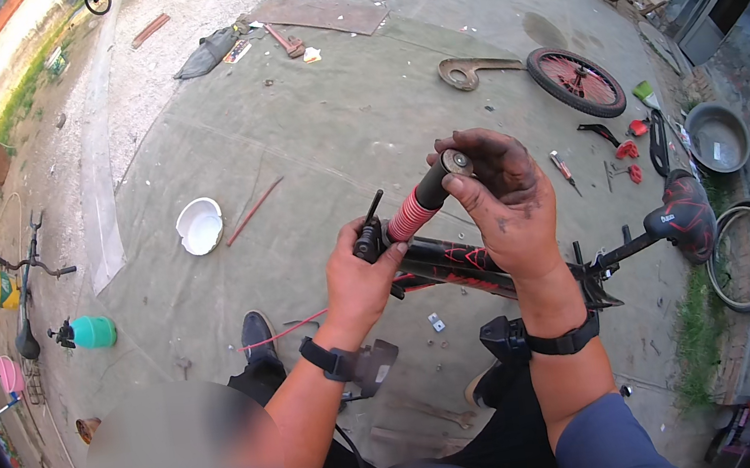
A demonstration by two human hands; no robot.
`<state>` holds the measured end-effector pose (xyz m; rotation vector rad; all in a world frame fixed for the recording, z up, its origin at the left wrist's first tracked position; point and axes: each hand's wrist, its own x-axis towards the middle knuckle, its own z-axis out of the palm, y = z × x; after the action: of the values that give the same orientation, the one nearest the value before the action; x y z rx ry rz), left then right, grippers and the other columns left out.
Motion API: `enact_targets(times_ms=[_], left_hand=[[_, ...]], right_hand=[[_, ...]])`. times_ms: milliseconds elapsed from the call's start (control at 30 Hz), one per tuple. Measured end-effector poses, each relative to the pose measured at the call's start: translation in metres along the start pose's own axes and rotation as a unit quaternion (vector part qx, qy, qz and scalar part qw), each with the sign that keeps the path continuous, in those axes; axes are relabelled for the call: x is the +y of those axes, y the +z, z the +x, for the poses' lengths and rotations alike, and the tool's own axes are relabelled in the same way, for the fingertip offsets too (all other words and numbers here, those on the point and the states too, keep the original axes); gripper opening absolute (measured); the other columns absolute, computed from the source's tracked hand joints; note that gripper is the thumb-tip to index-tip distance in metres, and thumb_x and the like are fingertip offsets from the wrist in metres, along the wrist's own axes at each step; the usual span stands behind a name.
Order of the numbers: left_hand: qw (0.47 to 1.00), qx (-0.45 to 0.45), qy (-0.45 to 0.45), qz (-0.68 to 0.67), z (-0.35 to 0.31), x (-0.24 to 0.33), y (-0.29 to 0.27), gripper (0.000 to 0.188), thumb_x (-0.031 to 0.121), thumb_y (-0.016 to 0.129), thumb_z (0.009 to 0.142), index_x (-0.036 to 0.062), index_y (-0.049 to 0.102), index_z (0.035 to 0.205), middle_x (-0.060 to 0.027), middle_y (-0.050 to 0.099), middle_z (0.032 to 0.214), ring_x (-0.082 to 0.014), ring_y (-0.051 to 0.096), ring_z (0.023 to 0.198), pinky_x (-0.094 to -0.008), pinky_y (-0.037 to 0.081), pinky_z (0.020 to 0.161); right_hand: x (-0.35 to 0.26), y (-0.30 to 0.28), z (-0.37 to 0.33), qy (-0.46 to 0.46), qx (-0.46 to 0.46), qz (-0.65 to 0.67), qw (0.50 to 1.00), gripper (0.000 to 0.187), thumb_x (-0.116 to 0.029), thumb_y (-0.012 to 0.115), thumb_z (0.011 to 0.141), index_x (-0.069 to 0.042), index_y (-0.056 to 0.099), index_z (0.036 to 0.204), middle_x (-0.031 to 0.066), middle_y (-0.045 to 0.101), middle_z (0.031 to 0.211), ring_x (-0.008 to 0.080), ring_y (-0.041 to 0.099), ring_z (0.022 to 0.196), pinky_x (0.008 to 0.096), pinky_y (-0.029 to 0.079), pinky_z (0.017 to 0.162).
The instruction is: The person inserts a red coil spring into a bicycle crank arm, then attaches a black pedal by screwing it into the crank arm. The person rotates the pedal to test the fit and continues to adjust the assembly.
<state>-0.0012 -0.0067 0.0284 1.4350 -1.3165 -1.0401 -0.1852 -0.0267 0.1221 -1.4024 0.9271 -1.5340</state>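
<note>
A black cylinder with a red ribbed band (412, 215) points up and to the right in front of me, with a round metallic piece at its upper end. My left hand (361, 274) is closed around its lower end, beside a black part with a short lever (369, 235). At the upper end, the thumb and curved fingers of my right hand (515, 206) close around the rim; the fingers are darkly smudged. A black bicycle frame (464, 260) with red markings runs from the cylinder's base, behind my right wrist, to a black saddle (682, 218).
A spoked wheel (577, 82) and chain guard (460, 74) lie far right. A grey basin (719, 138) and tyre (744, 256) are at the right edge. The ground also holds a white bowl (201, 227), pipe wrench (284, 40), red rod (256, 212) and teal container (93, 332).
</note>
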Motion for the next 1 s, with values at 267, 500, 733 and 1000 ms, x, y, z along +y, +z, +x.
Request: enact_targets(times_ms=[267,500,733,1000], left_hand=[[1.000,-0.003,-0.005,0.003,0.000,0.004,0.001,0.054,0.016,0.088,0.086,-0.0031,0.060,0.128,-0.0155,0.074,0.107,-0.0220,0.072,0.095,-0.0359,0.058,0.087],[0.999,-0.003,-0.036,0.029,0.003,0.001,-0.006,0.053,0.017,0.088,0.086,-0.0021,0.062,0.128,-0.0111,0.074,0.111,-0.0155,0.070,0.097,-0.0321,0.057,0.088],[0.999,0.029,-0.040,-0.010,0.002,-0.007,-0.047,0.054,0.035,0.085,0.091,-0.0054,0.065,0.121,-0.0105,0.077,0.104,-0.0162,0.069,0.089,-0.0314,0.056,0.082],[0.977,-0.091,-0.191,-0.016,-0.029,-0.015,-0.117,0.039,0.025,0.070,0.098,0.0007,0.061,0.126,-0.0047,0.068,0.104,-0.0125,0.065,0.093,-0.0288,0.052,0.080]], right_hand=[[0.000,-0.002,0.001,-0.020,-0.004,-0.007,1.000,0.039,0.003,0.072,0.098,0.003,0.059,0.134,0.0168,0.070,0.130,0.0264,0.071,0.119,0.0402,0.057,0.105],[0.001,-0.001,0.005,-0.016,-0.017,0.032,0.999,0.037,0.005,0.073,0.097,0.003,0.061,0.132,0.0111,0.072,0.126,0.0152,0.069,0.114,0.0312,0.056,0.101],[0.014,-0.013,0.011,-0.114,-0.048,-0.050,0.991,0.034,-0.004,0.067,0.104,0.004,0.061,0.136,0.0202,0.072,0.128,0.0310,0.072,0.118,0.0412,0.059,0.104],[0.011,0.000,0.008,-0.109,-0.026,-0.006,0.994,0.035,-0.008,0.073,0.100,0.001,0.062,0.132,0.0175,0.074,0.121,0.0265,0.073,0.112,0.0385,0.061,0.099]])
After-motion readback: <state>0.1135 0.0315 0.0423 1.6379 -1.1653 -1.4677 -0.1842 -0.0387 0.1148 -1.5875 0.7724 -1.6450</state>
